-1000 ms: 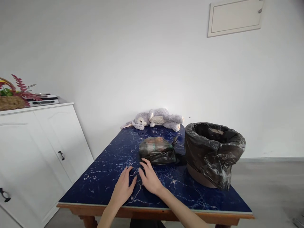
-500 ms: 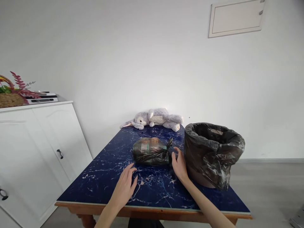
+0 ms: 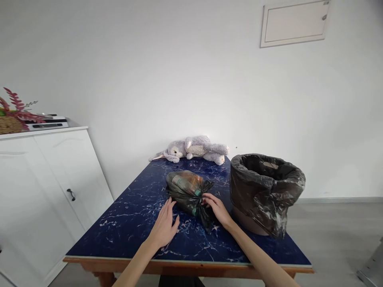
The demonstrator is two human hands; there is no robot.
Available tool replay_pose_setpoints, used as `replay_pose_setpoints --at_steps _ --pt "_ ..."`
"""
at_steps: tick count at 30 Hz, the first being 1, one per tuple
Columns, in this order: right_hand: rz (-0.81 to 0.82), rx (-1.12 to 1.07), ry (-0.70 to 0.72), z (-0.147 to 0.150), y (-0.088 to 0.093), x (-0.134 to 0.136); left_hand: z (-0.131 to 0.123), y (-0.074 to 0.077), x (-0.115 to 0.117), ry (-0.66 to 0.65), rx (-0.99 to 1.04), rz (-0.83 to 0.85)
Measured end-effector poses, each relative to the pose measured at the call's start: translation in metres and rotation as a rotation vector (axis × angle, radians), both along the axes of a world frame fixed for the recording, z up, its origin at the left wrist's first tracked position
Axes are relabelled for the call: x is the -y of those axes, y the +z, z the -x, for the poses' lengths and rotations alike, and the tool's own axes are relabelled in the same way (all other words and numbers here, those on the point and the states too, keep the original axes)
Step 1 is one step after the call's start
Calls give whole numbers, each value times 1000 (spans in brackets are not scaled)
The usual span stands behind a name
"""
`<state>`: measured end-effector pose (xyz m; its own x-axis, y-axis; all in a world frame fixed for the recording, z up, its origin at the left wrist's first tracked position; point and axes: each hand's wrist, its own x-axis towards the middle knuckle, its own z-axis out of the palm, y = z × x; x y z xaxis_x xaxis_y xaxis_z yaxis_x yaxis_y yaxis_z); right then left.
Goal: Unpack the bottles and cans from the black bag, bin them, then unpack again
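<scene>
A tied black plastic bag (image 3: pixel 184 189) lies on the blue marble-patterned table (image 3: pixel 125 223), plastic bottles with green caps showing through its thin film. Its knotted end points to the right and toward me. My left hand (image 3: pixel 164 226) is open, fingertips at the bag's near left edge and thumb apart. My right hand (image 3: pixel 218 209) reaches in from the right, its fingers stretched out and touching the bag beside the knot. Right of that hand stands a brown trash bin (image 3: pixel 253 221) lined with a black bin liner (image 3: pixel 263 195).
A grey plush rabbit (image 3: pixel 197 149) lies on its side at the table's far end against the wall. On the left, a white cabinet (image 3: pixel 60 171) carries a wicker basket (image 3: pixel 10 124) with red leaves and a white-and-black box (image 3: pixel 48 124).
The bag has turned, its knotted end swinging toward me. My right hand has moved left onto it, and my left hand has come forward to its edge. The view has shifted slightly.
</scene>
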<state>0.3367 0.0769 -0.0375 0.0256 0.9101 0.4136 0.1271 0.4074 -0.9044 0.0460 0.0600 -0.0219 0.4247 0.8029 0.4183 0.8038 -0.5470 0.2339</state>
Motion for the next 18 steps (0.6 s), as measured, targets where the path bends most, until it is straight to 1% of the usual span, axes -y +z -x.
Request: replay_pose_setpoints --at_steps 2,5,9,12,15,18 --pt "-11 2 6 1 0 0 -6 5 2 -11 12 -41" --pt "-35 22 10 4 0 2 -17 17 12 -39 52 -143" --pt "-66 66 37 7 3 7 -37 31 23 -139 75 -248" --pt "-80 106 57 8 5 10 -50 34 25 -184 78 -274" --pt "-86 132 73 7 7 12 -58 33 25 -162 85 -271" --pt "-91 141 72 7 8 14 -59 32 24 -122 81 -264"
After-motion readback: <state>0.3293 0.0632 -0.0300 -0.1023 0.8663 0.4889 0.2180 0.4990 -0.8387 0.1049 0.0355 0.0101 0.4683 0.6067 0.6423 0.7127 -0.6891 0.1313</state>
